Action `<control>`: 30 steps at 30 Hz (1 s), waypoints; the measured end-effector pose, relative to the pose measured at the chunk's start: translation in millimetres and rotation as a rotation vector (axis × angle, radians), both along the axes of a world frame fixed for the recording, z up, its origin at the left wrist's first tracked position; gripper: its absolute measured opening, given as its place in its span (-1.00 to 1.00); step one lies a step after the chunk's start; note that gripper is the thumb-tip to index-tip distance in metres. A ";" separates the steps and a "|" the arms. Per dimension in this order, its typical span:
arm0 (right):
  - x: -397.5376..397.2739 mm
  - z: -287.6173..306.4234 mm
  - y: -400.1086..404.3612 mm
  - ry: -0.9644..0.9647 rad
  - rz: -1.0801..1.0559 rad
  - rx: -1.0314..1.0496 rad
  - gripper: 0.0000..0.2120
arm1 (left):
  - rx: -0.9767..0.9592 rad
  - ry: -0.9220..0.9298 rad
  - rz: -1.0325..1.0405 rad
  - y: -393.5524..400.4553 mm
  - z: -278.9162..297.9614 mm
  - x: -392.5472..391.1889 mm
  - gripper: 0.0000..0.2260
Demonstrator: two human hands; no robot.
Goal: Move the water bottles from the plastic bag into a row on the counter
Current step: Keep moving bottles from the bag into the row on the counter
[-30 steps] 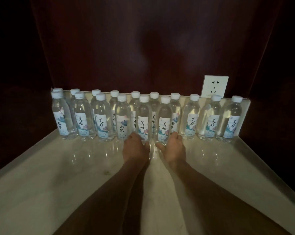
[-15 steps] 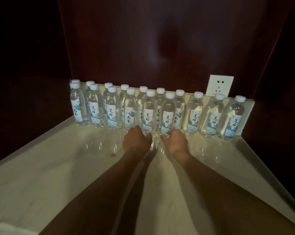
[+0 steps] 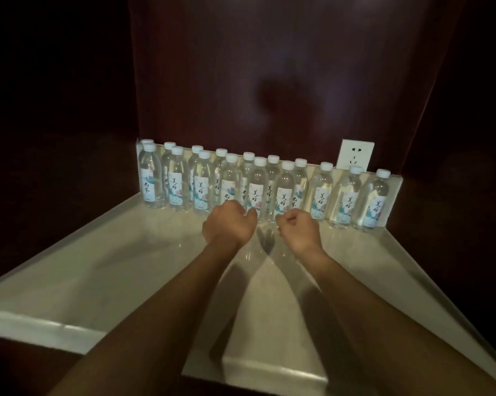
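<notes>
Several clear water bottles [image 3: 258, 190] with white caps and blue-and-white labels stand upright along the back of the pale marble counter [image 3: 126, 267], in two staggered rows on the left and a single row on the right. My left hand [image 3: 229, 224] hovers just in front of the middle bottles, its fingers curled into a loose fist with nothing in it. Beside it, my right hand [image 3: 298, 227] is also curled shut and empty. Neither hand touches a bottle. No plastic bag is in view.
A white wall socket [image 3: 355, 154] sits on the dark red back wall above the right-hand bottles. Dark wooden panels close in the counter on the left and right. The counter's front edge [image 3: 269, 370] steps toward me.
Both hands have pulled back a little from the middle bottles and curled into fists. The view has drawn back and tilted, so the counter's front edge now shows.
</notes>
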State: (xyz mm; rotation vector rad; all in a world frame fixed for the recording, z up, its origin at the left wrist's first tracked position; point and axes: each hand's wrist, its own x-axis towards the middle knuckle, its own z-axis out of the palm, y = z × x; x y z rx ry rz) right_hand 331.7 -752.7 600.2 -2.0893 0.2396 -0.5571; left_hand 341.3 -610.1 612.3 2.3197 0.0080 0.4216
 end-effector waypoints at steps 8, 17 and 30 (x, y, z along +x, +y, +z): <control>-70.4 5.7 124.1 -0.170 0.137 0.220 -0.84 | -0.288 -0.060 0.097 107.9 9.1 -91.6 -0.70; -146.3 -31.9 338.8 -0.204 0.437 0.248 -0.86 | -0.310 -0.086 0.376 302.9 -20.7 -210.5 -0.71; -216.6 -154.4 539.0 0.087 0.839 0.178 -0.89 | -0.544 0.054 0.815 499.6 -151.0 -320.2 -0.61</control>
